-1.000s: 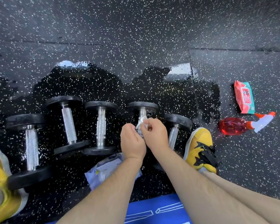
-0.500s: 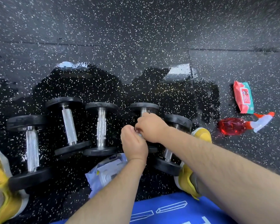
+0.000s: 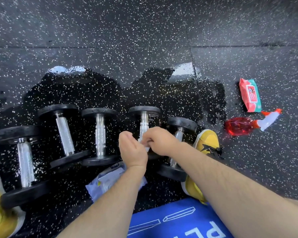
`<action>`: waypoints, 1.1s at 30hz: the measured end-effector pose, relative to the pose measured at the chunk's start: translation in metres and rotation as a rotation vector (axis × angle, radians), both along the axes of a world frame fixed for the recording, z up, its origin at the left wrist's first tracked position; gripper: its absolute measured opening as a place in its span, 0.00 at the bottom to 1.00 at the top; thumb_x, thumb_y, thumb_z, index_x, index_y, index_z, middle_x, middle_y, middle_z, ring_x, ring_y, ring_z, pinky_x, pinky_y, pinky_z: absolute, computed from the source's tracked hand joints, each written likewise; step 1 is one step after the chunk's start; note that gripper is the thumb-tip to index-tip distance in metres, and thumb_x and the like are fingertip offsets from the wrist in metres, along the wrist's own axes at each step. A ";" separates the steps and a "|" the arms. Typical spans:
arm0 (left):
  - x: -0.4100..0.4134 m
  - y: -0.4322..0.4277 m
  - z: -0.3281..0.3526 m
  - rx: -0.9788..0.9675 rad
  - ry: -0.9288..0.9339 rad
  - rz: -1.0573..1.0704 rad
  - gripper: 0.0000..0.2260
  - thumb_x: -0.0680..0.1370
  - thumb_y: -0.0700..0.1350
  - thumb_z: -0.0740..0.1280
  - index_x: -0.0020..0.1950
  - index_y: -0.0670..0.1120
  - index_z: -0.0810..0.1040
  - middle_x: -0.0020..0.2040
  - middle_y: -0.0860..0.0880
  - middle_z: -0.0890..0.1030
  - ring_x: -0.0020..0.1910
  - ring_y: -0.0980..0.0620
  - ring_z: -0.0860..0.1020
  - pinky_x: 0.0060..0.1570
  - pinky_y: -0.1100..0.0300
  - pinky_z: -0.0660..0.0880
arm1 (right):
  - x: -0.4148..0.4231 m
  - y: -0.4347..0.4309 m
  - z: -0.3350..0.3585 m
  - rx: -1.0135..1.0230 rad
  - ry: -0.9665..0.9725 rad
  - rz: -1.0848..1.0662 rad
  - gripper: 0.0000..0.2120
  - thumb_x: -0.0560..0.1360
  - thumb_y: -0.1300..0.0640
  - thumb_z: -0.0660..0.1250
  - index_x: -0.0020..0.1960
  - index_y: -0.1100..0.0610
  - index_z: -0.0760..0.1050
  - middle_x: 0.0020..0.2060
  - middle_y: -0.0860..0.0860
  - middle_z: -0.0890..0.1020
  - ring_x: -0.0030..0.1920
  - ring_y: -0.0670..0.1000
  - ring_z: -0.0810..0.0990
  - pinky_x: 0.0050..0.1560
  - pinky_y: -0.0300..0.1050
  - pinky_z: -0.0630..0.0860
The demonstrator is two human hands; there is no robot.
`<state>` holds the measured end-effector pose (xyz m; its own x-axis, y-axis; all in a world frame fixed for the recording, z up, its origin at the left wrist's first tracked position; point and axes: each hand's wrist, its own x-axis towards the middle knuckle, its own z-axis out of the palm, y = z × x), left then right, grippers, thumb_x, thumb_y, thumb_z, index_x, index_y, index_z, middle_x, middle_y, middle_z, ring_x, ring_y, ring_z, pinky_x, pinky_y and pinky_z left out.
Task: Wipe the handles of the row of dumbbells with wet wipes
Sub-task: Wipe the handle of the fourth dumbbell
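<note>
I see five dumbbells [image 3: 100,134] in a row on wet speckled floor [image 3: 144,40]. Both hands are over the fourth dumbbell [image 3: 144,110] from the left, at the near half of its handle [image 3: 143,125].

Right hand [image 3: 159,141]: fingers curled, pinching the white wet wipe [image 3: 147,148]. The wipe sits bunched between the two hands, right against the handle; actual contact is hidden.

Left hand [image 3: 132,150]: fingers curled toward the wipe, tips out of sight. I can't tell if it grips it.

Wipes pack [image 3: 249,95] and red spray bottle [image 3: 239,126] are well off to the right, past my yellow shoe [image 3: 207,141].
</note>
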<state>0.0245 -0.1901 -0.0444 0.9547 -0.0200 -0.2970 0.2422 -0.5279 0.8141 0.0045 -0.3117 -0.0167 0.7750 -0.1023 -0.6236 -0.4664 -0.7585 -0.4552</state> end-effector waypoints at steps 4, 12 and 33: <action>0.001 0.001 -0.005 0.042 0.005 -0.006 0.06 0.81 0.47 0.51 0.49 0.51 0.67 0.47 0.48 0.76 0.45 0.45 0.75 0.45 0.47 0.72 | -0.017 0.017 -0.010 0.011 -0.073 -0.339 0.18 0.73 0.64 0.65 0.34 0.43 0.69 0.44 0.48 0.80 0.43 0.41 0.74 0.47 0.47 0.76; 0.000 0.000 -0.007 0.062 -0.008 -0.023 0.07 0.79 0.49 0.49 0.49 0.54 0.65 0.45 0.49 0.77 0.43 0.45 0.76 0.45 0.44 0.74 | -0.013 0.017 -0.006 0.038 0.006 -0.601 0.05 0.78 0.62 0.62 0.49 0.53 0.72 0.42 0.51 0.80 0.41 0.51 0.77 0.39 0.45 0.73; -0.003 -0.007 0.005 0.058 0.008 -0.023 0.07 0.79 0.46 0.51 0.47 0.49 0.68 0.47 0.49 0.75 0.45 0.46 0.72 0.43 0.55 0.64 | 0.005 0.016 0.014 -0.025 0.044 -0.133 0.12 0.76 0.54 0.62 0.49 0.46 0.83 0.37 0.46 0.81 0.41 0.50 0.78 0.42 0.48 0.79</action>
<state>0.0213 -0.1973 -0.0392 0.9517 -0.0243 -0.3062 0.2362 -0.5793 0.7801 0.0095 -0.2960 -0.0024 0.7254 -0.2183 -0.6528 -0.5829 -0.6993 -0.4138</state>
